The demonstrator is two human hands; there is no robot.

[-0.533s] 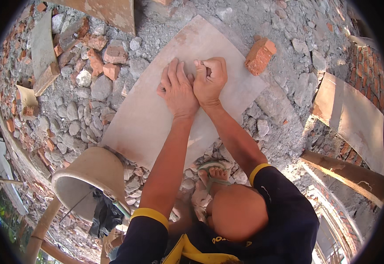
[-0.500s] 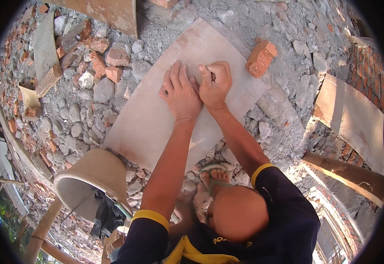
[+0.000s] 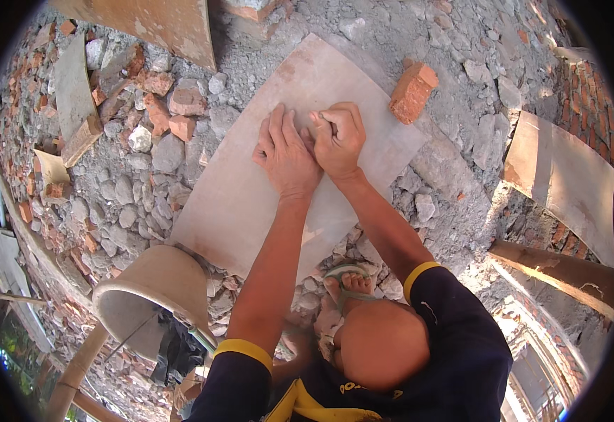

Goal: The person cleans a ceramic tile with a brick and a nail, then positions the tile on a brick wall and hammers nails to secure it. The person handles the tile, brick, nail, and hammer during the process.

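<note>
A pale, flat board (image 3: pixel 251 218) with brownish stains lies on the rubble in front of me. My left hand (image 3: pixel 286 155) rests on it, palm down, with the fingers stretched forward and slightly apart. Right beside it my right hand (image 3: pixel 339 137) is closed, thumb pressed against the curled fingers, low over the board. Whatever those fingers pinch, if anything, is too small or hidden to make out. The two hands meet near the left thumb. A broken red brick (image 3: pixel 411 95) sits at the board's right edge.
Broken bricks and stones (image 3: pixel 168 153) cover the ground to the left. A tipped bucket (image 3: pixel 159 278) with black plastic at its mouth lies at lower left. Another board (image 3: pixel 557 176) and a wooden beam (image 3: pixel 560 271) are at the right. My sandalled foot (image 3: pixel 353 281) stands by the board's near edge.
The view has shifted slightly. My right hand is tilted a little more to the left, its thumb tip closer to the left hand. My left hand stays flat on the board.
</note>
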